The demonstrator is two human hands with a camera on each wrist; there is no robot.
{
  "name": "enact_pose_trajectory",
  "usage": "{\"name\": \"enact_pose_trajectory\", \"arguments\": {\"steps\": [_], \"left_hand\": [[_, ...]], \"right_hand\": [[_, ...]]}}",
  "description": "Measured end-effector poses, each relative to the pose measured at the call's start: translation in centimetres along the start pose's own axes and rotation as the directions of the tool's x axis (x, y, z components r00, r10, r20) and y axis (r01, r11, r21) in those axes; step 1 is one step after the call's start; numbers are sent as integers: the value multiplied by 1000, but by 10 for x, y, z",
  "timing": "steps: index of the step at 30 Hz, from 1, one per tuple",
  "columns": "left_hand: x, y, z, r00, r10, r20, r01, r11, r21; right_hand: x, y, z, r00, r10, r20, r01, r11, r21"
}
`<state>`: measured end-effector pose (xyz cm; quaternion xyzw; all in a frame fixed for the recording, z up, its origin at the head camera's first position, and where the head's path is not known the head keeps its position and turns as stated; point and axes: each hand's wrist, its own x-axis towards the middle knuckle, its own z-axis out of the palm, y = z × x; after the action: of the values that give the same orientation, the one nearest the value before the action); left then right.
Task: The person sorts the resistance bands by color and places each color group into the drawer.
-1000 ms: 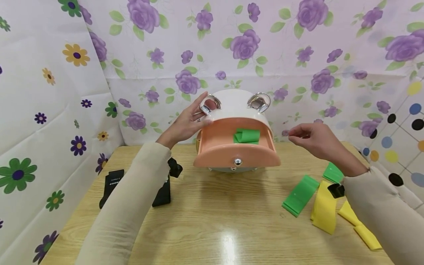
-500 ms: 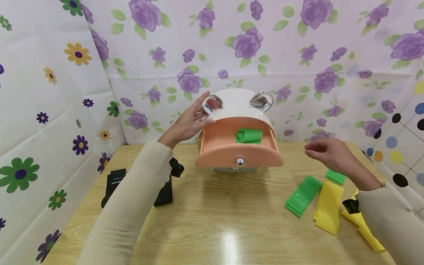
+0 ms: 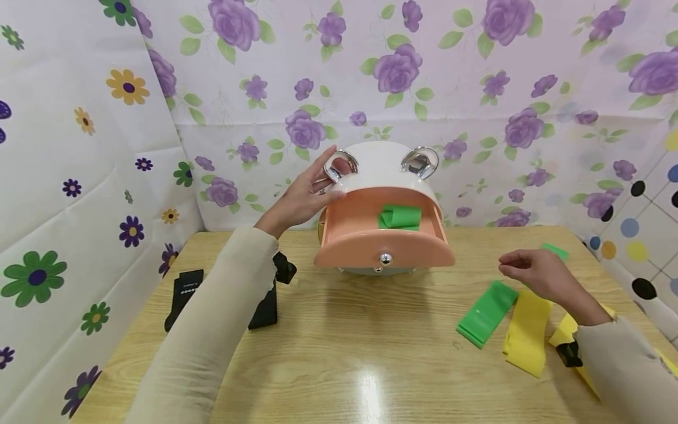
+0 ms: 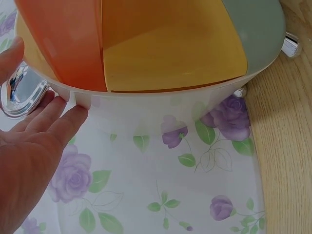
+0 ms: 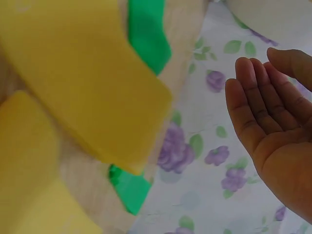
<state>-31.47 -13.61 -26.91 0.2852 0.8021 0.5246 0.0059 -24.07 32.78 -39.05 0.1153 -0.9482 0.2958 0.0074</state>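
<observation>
Head view: the left grip [image 3: 298,199], thumb and fingers apart, rested against the white cabinet [image 3: 378,162] beside its silver ear [image 3: 341,166]; a folded green band [image 3: 405,217] lay inside the pulled-out drawer [image 3: 349,252]. The right grip [image 3: 537,274], empty and loosely parted, hovered near the yellow band [image 3: 527,335] on the bench [image 3: 328,353]. Seemingly the step was steadying and reaching; the next move likely called for pinching a band

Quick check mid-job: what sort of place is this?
Probably an indoor corner set up as a makeshift workspace: a wood-grain table, flower-print sheets hung behind and along the left side, and an orange-fronted drawer box standing on the tabletop.
</observation>
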Motion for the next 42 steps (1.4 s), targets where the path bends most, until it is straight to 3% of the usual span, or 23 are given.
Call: {"name": "enact_pose_trajectory", "arguments": {"steps": [7,18,30,35,42], "left_hand": [[0,1,0,1000,-4,8,4,1000,9],[-1,5,-1,999,-14,33,13,999,31],[2,9,-9,997,-32,66,27,997,79],[4,11,-11,997,-52,56,49,996,68],[8,9,-6,999,-29,24,27,998,64]], "right_hand": [[-5,23,12,999,24,35,-25,999,24],[-7,40,21,997,29,78,-29,1000,3],[-2,41,26,997,29,69,-25,998,-49],[2,43,30,998,0,67,5,997,-75],[8,40,27,997,-19,78,24,997,-69]]}}
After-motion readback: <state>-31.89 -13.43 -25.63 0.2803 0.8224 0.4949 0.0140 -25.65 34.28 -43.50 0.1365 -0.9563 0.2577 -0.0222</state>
